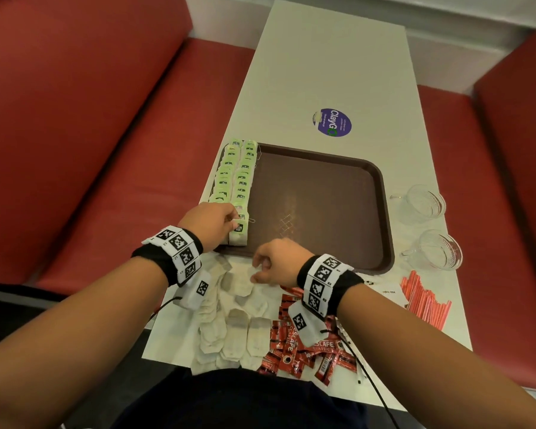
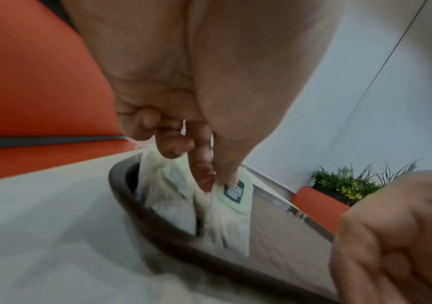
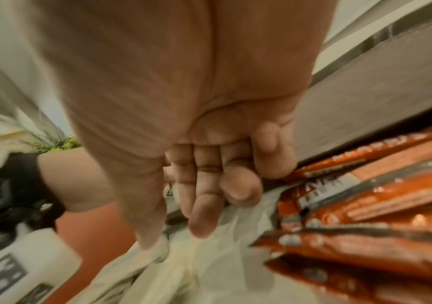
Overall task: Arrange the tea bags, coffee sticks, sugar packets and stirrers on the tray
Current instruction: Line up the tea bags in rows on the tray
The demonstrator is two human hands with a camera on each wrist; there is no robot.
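Observation:
A brown tray (image 1: pixel 322 168) lies on the white table. Two rows of tea bags with green tags (image 1: pixel 237 174) stand along the tray's left edge. My left hand (image 1: pixel 234 222) pinches the tag of the nearest tea bag (image 2: pixel 229 224) in the right row, just inside the tray rim (image 2: pixel 157 222). My right hand (image 1: pixel 257 272) hovers with loosely curled fingers over the loose tea bags (image 1: pixel 239 323) in front of the tray; its thumb tip (image 3: pixel 149 242) touches one of them and it holds nothing. Red coffee sticks (image 1: pixel 294 348) lie beside that pile, and red stirrers (image 1: pixel 424 301) to the right.
Two glass cups (image 1: pixel 424 202) (image 1: pixel 437 249) stand right of the tray. A white packet (image 1: pixel 387 292) lies near the stirrers. A round purple sticker (image 1: pixel 331 122) is on the table beyond the tray. Red bench seats (image 1: pixel 106 134) flank the table.

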